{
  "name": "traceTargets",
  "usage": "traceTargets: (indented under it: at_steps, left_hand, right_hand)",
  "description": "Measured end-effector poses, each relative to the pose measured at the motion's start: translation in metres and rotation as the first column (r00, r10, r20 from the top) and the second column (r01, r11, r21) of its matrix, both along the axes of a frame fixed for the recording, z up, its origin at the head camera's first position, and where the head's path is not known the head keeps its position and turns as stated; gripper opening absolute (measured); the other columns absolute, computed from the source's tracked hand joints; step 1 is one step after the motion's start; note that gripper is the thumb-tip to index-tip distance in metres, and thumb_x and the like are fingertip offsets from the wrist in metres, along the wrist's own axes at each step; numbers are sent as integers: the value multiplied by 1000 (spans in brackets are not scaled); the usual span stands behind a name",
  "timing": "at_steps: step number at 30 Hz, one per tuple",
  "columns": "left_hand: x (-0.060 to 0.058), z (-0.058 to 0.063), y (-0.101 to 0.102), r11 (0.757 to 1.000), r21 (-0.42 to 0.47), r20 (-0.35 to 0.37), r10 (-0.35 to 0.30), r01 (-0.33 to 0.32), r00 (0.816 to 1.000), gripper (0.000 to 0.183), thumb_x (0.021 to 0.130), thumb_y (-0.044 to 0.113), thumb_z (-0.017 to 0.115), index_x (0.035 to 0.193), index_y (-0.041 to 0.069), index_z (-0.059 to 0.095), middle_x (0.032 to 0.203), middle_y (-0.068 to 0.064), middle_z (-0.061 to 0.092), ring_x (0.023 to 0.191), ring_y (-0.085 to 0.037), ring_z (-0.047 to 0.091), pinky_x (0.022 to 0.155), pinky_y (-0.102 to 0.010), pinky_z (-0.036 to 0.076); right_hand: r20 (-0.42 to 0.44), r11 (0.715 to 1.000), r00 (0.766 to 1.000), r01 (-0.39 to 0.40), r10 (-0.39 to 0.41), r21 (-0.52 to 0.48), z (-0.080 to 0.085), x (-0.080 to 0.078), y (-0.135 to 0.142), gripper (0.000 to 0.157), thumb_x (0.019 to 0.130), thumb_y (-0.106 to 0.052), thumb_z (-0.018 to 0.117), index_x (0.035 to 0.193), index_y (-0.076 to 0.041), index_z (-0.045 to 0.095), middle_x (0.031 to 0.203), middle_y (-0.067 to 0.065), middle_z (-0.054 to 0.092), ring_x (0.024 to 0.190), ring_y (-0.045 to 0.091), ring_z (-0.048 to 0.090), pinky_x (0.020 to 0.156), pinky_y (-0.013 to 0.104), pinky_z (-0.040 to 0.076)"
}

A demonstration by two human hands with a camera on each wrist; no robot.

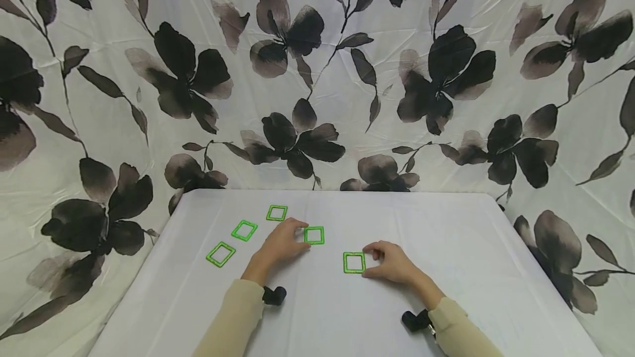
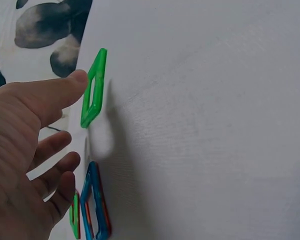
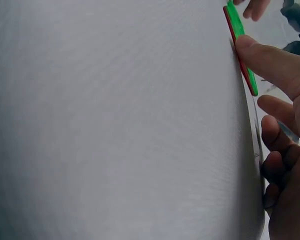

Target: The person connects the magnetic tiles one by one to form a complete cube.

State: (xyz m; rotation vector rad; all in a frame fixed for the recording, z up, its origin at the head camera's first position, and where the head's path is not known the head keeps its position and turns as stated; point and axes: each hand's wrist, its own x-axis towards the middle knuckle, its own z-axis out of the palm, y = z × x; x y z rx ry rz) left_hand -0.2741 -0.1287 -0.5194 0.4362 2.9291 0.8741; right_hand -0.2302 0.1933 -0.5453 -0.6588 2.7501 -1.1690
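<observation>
On the white table lie several green square open-centred magnetic tiles. My left hand (image 1: 283, 244) pinches the left end of one green tile (image 1: 322, 235), index finger at its upper edge and thumb at its lower edge. To the right and nearer me, my right hand (image 1: 394, 263) pinches the right end of another green tile (image 1: 345, 263) the same way. The left wrist view shows my left thumb against a green tile (image 2: 100, 85), the other fingers spread loosely. In the right wrist view my right thumb rests on a green tile (image 3: 236, 22) with red along its side.
Three more green tiles, a far one (image 1: 279, 206), a middle one (image 1: 250, 223) and a near one (image 1: 228, 245), run diagonally left of my left hand. A blue piece (image 2: 88, 200) edged in red shows low in the left wrist view. Behind the table (image 1: 446, 225) hangs a flowered cloth (image 1: 367, 125).
</observation>
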Motion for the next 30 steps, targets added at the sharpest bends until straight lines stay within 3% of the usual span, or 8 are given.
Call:
traceTargets:
  at_steps: [6, 15, 30]
  left_hand:
    - [-5, 0, -1, 1000, 1, -2, -19, 19, 1000, 59, 75, 29, 85, 127, 10, 63, 124, -7, 58, 112, -24, 56, 96, -40, 45]
    - [-8, -1, 0, 1000, 7, 57, -2, 2, 998, 66, 71, 31, 88, 127, 7, 63, 122, -8, 57, 108, -24, 56, 95, -40, 45]
    - [-12, -3, 4, 1000, -19, 43, 5, -4, 999, 63, 70, 32, 89, 121, 4, 66, 118, -10, 56, 112, -28, 54, 98, -42, 42]
  right_hand:
    - [3, 999, 1000, -10, 10, 37, -3, -2, -1, 55, 68, -38, 88, 113, -13, 68, 77, -5, 51, 72, 10, 47, 67, 28, 39]
    - [-16, 999, 1000, 4, -4, 32, -3, -1, -1, 51, 67, -36, 89, 109, -14, 70, 77, -7, 52, 73, 9, 47, 69, 28, 38]
    - [-5, 1000, 1000, 25, -25, 14, -5, 1, -1, 51, 67, -35, 89, 109, -14, 69, 78, -7, 53, 73, 10, 47, 69, 28, 38]
